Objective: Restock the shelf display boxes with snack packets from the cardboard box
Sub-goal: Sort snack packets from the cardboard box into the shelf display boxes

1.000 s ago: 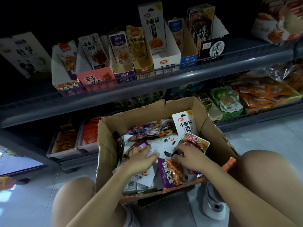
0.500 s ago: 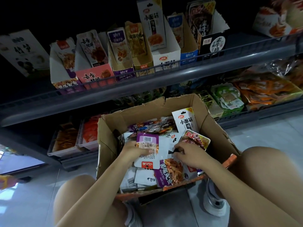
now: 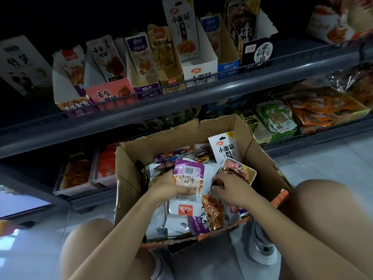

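the left hand (image 3: 171, 184) is now lifting a purple-and-white packet (image 3: 188, 186) clear of the pile in the cardboard box (image 3: 131, 172) at the lower centre of the frame; a second ago that hand was lying flat on the heap. this suggests one packet is picked and heading for the display boxes (image 3: 145, 69) on the shelf (image 3: 181, 98) across the upper frame. its grip is pinching the packet's left edge, thumb on the face. the packet's long axis is running nearly straight up the frame, barcode end pointing toward the shelf, back side showing. the right hand (image 3: 228, 188) is staying low in the box, its grip curled narrow on something small and dark among the packets; what, i cannot tell.
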